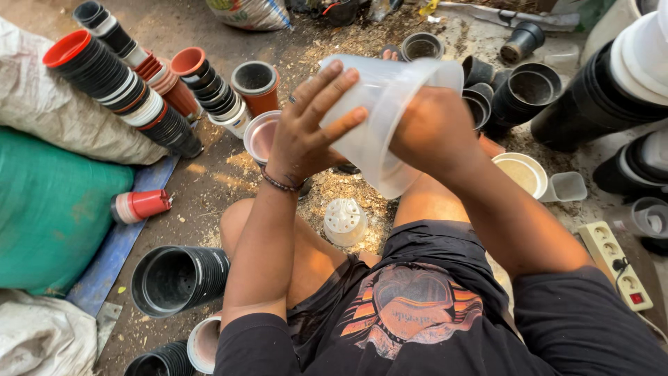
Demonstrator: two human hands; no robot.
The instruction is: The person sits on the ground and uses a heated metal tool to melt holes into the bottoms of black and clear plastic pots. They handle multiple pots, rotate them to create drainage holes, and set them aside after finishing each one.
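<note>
Floor (209, 174): dirt, strewn with wood shavings.
Left hand (306, 132): grasping translucent pot (376, 118).
Right hand (431, 129): gripping same pot.
Surroundings: stacked pots (118, 83), sacks (49, 202).

Translucent plastic pot (379, 132) (smooth, matt); black plastic pots (177, 278) glossy; sack (49, 209) woven.

A translucent white plastic pot (379, 118) is held over a small white pot (345, 221) dotted with holes. Nearby lie stacks of black pots (179, 278), a red-rimmed black stack (104, 76), terracotta-orange pots (177, 87), a green sack (52, 209) and a blue board (118, 240).
</note>
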